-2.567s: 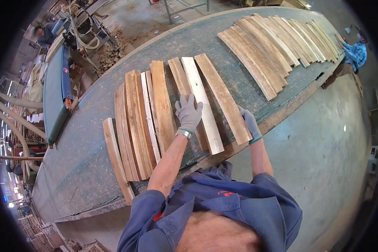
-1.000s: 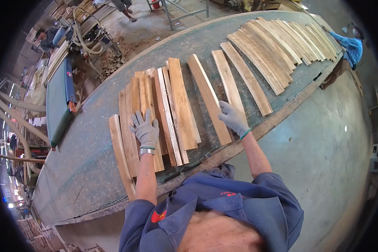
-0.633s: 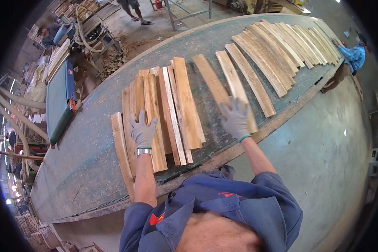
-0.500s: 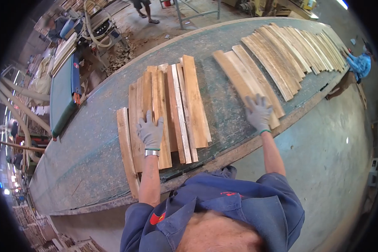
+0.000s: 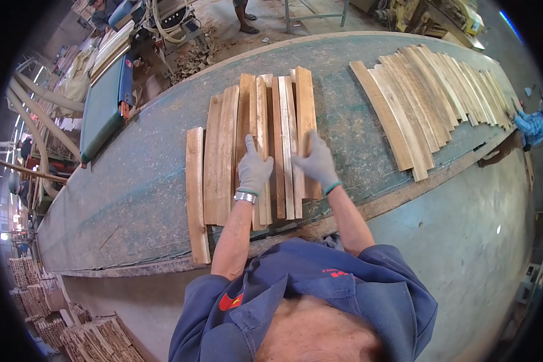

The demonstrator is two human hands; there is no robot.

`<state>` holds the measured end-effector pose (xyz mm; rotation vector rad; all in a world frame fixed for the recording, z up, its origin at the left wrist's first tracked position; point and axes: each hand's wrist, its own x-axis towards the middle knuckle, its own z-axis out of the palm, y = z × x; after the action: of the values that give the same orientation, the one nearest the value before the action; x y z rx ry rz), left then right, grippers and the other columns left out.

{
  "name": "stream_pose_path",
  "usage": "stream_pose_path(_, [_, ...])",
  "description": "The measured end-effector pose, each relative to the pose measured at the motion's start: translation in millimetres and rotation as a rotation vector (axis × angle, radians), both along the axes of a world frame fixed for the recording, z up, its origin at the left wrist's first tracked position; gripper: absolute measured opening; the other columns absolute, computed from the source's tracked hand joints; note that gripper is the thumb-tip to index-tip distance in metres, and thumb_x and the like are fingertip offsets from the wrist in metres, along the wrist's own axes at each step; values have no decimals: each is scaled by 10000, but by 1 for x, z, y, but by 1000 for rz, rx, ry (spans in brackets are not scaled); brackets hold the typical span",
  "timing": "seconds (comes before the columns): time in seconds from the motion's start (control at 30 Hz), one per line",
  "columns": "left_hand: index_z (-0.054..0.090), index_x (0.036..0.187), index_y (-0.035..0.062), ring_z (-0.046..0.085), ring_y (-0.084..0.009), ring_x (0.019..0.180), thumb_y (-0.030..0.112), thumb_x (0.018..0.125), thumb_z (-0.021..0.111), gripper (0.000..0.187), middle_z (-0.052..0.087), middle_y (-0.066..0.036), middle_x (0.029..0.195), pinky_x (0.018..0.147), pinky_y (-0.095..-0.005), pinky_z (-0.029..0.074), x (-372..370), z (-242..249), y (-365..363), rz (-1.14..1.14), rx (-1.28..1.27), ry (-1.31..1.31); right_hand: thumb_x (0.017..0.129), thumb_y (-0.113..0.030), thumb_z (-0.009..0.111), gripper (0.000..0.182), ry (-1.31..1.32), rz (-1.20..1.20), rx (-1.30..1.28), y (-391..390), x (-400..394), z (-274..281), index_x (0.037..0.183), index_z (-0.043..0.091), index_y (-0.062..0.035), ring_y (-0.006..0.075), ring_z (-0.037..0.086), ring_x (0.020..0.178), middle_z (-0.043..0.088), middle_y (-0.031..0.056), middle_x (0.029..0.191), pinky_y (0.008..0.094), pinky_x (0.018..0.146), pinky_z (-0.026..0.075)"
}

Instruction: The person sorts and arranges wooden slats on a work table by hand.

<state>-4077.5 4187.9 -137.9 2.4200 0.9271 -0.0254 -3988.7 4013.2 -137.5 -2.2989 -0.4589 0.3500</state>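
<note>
Resting flat on a close-packed group of wooden slats, both gloved hands lie with fingers spread and nothing gripped: the left hand on the middle slats, the right hand just beside it on the rightmost ones. The slats lie side by side on the worn green surface, near its front edge. One lone slat lies just left of the group. A long overlapping row of slats lies well apart to the right.
</note>
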Motion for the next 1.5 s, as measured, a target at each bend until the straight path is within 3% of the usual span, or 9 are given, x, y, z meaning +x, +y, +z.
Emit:
stream_pose_path(0.17, [138, 1574, 93, 634, -431, 1095, 343, 807, 723, 996, 624, -317, 1207, 953, -437, 496, -11, -34, 35, 1, -219, -263, 885, -135, 589, 502, 627, -51, 811, -93, 64, -66, 1339, 498, 59, 220, 653, 984, 645, 133, 1156, 358, 812, 543])
stream_pose_path(0.43, [233, 1540, -19, 596, -242, 1172, 140, 822, 701, 872, 565, -225, 1348, 996, -331, 475, -30, -21, 27, 35, -619, -602, 874, -344, 655, 532, -697, -333, -440, -98, -7, -36, 1335, 546, -103, 395, 501, 1234, 549, 183, 1337, 473, 994, 406])
stream_pose_path(0.53, [243, 1533, -32, 617, -227, 1118, 83, 822, 671, 838, 577, -200, 1324, 959, -322, 496, -48, 11, 33, 36, -640, -622, 839, -349, 671, 561, -526, -14, 5, -52, -38, -51, 1331, 526, -123, 394, 388, 1347, 451, 199, 1428, 524, 1060, 320])
stream_pose_path(0.83, [298, 1527, -9, 561, -232, 1222, 30, 828, 627, 774, 502, -173, 1422, 992, -324, 476, -157, 56, 139, 109, -445, -732, 745, -426, 777, 672, -216, 0, -461, -29, -34, -10, 1334, 532, -214, 403, 411, 1333, 388, 208, 1505, 480, 1030, 403])
stream_pose_path(1.03, [281, 1537, 1, 501, -247, 1307, 18, 842, 594, 763, 430, -153, 1503, 1075, -343, 416, -272, 4, 229, 299, -595, -599, 783, -187, 694, 649, 96, -32, -34, -49, -7, 2, 1366, 460, -25, 342, 611, 1088, 589, 213, 1268, 398, 908, 501])
stream_pose_path(1.1, [273, 1544, 13, 478, -254, 1333, 36, 842, 603, 776, 398, -151, 1532, 1101, -361, 393, -304, -34, 252, 314, -630, -553, 812, -103, 614, 642, 256, 60, 551, -73, 9, -58, 1405, 408, 31, 224, 625, 1014, 641, 190, 1152, 344, 878, 496])
stream_pose_path(1.17, [262, 1550, 25, 423, -279, 1376, 52, 830, 624, 806, 377, -162, 1543, 1127, -386, 361, -309, -35, 239, 397, -475, -412, 817, -114, 631, 634, 348, 69, 455, -89, -6, -58, 1411, 438, -7, 295, 610, 1090, 598, 199, 1257, 356, 909, 489])
stream_pose_path(1.3, [279, 1542, 32, 320, -324, 1438, 115, 822, 661, 819, 356, -187, 1547, 1172, -426, 291, -290, -21, 237, 366, 49, 23, 839, -259, 672, 629, -466, -85, -244, -61, -41, -42, 1418, 478, -104, 375, 468, 1298, 466, 194, 1438, 467, 1027, 406])
stream_pose_path(1.5, [481, 1407, 6, 417, -371, 1363, 252, 873, 672, 618, 499, -210, 1421, 1171, -436, 299, -147, -12, 156, -101, 426, -497, 910, -337, 585, 538, -652, -117, -583, -18, -16, -77, 1417, 492, -185, 352, 321, 1429, 383, 147, 1526, 604, 1110, 246])
